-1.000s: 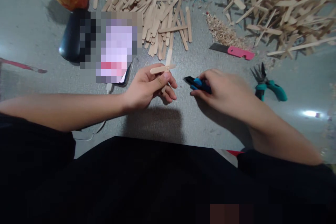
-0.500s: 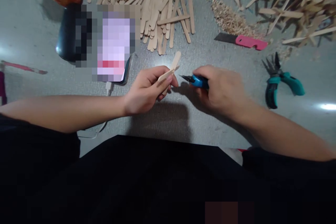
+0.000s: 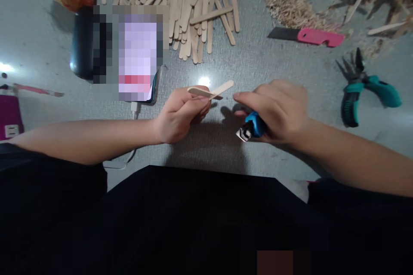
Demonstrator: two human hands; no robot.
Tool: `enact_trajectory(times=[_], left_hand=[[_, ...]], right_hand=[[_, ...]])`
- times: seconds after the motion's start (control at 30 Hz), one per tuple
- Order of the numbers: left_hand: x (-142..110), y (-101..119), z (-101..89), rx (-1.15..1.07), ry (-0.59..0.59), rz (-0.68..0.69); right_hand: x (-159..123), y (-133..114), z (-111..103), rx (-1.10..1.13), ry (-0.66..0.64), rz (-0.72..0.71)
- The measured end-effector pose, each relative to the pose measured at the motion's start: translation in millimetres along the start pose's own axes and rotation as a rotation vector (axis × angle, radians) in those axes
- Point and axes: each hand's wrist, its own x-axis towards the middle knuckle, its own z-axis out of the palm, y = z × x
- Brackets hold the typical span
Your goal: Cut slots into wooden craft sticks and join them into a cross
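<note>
My left hand is closed on wooden craft sticks; their ends jut out to the right past my thumb. My right hand is closed round a blue utility knife, whose tip points down and left, toward my lap. The index finger of that hand reaches out toward the stick ends, a short gap away. Both hands hover over the grey floor in front of my black-clothed lap.
A heap of loose craft sticks lies beyond my hands, with shavings to its right. A pink-handled blade and teal pliers lie at right. A phone on a cable and a dark object lie at left.
My right hand has turned the blue knife so its tip now points down toward me instead of at the sticks. My left hand has tilted the sticks flatter.
</note>
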Motion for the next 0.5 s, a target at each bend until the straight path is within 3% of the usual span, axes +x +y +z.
enact_trajectory(times=[0.1,0.23,0.3,0.5], left_hand=[[-1.1,2.0,-2.9,0.171,-0.05,0.092],[-3.3,4.2,-6.3,0.348,-0.071,0.166],[-3.7,3.4,-7.1,0.36,-0.08,0.158],[-2.3,0.3,-7.4,0.326,-0.072,0.122]], right_hand=[[0.2,-2.3,1.5,0.039,-0.018,-0.028],[1.8,-6.8,1.2,0.125,-0.293,0.008],[1.9,-8.3,0.6,0.177,-0.362,0.017],[0.9,-9.2,3.0,0.145,-0.272,-0.001]])
